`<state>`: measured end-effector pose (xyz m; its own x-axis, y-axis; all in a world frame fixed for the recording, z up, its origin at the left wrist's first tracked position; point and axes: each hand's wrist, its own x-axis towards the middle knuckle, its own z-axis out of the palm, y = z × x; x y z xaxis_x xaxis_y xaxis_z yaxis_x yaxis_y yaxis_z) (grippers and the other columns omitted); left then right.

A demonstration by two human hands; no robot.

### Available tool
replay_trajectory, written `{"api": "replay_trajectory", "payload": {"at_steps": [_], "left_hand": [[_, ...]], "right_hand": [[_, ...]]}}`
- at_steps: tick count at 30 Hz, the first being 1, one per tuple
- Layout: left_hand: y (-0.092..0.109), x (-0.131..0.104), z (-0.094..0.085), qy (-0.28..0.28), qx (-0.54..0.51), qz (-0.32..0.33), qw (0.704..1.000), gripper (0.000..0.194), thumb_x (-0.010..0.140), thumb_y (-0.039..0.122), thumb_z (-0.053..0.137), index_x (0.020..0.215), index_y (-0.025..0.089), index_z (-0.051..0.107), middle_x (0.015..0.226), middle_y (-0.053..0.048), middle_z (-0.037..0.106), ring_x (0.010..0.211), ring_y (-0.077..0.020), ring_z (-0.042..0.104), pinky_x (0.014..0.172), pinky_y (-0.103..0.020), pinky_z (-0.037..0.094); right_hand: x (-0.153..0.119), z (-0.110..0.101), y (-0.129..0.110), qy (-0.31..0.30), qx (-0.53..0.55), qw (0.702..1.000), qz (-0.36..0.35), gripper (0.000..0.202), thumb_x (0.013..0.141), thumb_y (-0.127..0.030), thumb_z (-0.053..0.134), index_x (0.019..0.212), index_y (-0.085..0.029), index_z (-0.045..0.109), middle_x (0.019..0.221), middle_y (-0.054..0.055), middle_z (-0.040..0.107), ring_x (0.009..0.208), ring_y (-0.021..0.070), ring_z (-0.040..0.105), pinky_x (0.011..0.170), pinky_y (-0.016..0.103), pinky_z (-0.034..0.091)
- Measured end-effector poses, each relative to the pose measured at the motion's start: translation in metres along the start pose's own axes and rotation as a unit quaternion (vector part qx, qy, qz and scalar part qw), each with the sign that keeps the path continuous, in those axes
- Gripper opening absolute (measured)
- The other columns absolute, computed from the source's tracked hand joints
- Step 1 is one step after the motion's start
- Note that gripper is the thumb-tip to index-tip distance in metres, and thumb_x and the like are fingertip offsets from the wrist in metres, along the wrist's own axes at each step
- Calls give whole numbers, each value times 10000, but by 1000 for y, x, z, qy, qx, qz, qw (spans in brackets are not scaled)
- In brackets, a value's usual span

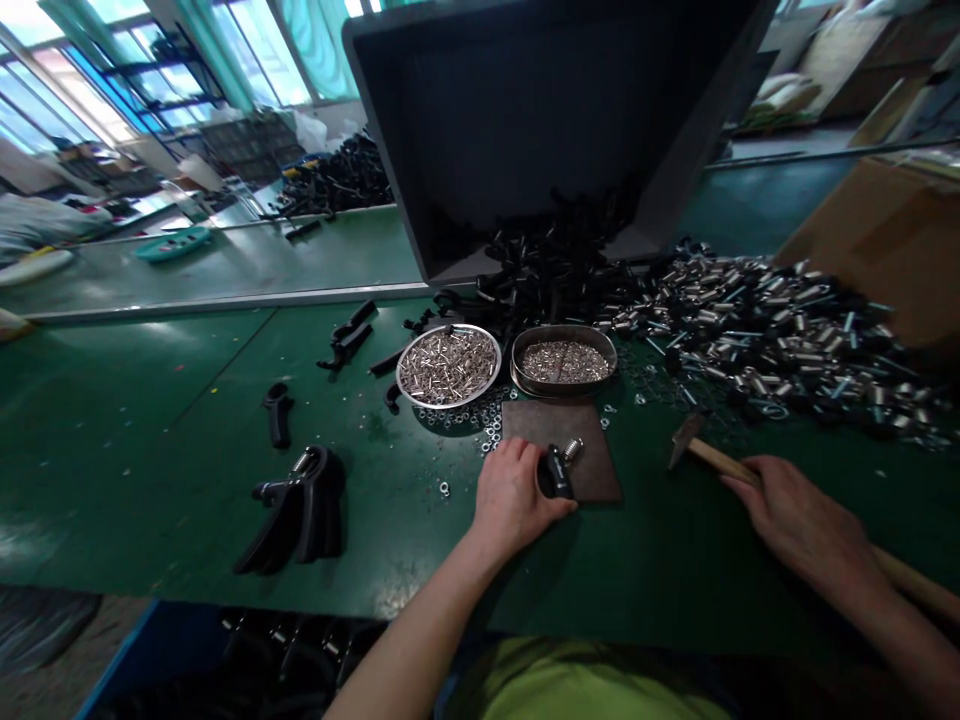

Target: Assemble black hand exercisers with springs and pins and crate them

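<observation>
My left hand (pixel 519 492) is closed around a small black clamp handle (pixel 557 474) with a metal spring (pixel 573 450) sticking out beside it. It holds the piece on a square brown metal plate (pixel 592 480) on the green bench. To the right, my right hand (pixel 799 515) grips the wooden shaft of a hammer (pixel 712 457), whose head lies low over the bench, apart from the plate. Just behind the plate stand a round dish of small metal pins (pixel 450 367) and an oval tin of tiny metal parts (pixel 564 362).
A tipped grey bin (pixel 525 130) spills black handles at the back. Springs and bolts (pixel 787 335) are heaped at right by a cardboard box (pixel 885 250). Black clamp assemblies (pixel 300 510) lie at left. Loose nuts (pixel 491 430) are scattered near the plate. A blue crate (pixel 135 665) sits below the edge.
</observation>
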<state>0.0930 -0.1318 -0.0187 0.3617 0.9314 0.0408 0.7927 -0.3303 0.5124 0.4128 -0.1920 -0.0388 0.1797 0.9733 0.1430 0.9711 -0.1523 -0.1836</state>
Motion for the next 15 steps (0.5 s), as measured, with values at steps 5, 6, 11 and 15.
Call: {"api": "replay_trajectory", "payload": {"at_steps": [5,6,11,15], "left_hand": [[1,0,0,0,13,-6,1000,571,548,448,809,1019,209,592,1026,-55,588,974,-246,528,831,-370,428],[1,-1,0,1,14,-7,1000,570,547,447,810,1019,212,592,1026,-53,588,975,-244,528,831,-369,427],[1,-1,2,10,5,-11,1000,572,534,446,815,1005,214,587,1024,-51,590,995,-253,525,857,-389,422],[1,-1,2,12,2,-9,1000,578,540,443,813,1014,209,579,1037,-61,582,1009,-264,519,857,-404,422]], "right_hand": [[4,-33,-80,-25,248,967,-58,346,917,-383,320,1161,-256,530,817,80,688,657,228,654,553,333,510],[5,-37,-95,-13,267,960,-85,370,927,-366,303,1214,-260,509,895,88,694,727,227,667,607,334,525],[10,-34,-126,-111,186,956,-199,341,911,-288,348,1168,-278,572,1054,56,701,855,231,680,744,366,536],[5,-34,-124,-14,237,954,-182,361,937,-319,322,1232,-280,525,1065,74,691,875,233,677,733,353,543]]}}
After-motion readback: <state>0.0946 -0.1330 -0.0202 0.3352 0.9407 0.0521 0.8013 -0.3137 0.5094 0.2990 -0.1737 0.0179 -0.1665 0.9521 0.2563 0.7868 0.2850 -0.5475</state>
